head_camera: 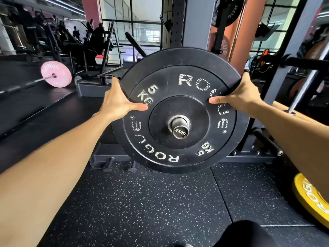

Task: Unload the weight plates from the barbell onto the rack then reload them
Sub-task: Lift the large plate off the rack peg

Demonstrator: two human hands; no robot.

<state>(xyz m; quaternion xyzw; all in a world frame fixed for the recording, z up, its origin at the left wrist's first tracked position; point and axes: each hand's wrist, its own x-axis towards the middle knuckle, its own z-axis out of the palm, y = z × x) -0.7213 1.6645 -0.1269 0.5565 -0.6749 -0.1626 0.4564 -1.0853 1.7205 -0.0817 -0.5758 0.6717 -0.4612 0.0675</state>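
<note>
Both hands gripping the black plate, plate on the bar end.

My left hand (116,101) grips the black plate (179,109) at its left edge, thumb on the face, fingers wrapped behind. My right hand (239,97) grips the right edge the same way. The bar end (179,130) pokes through the plate's centre hole. Yellow plate (310,198) sits low right of the black plate on the floor (142,202); pink plate (56,73) on another bar far left; rack post (292,65) right behind.
</note>
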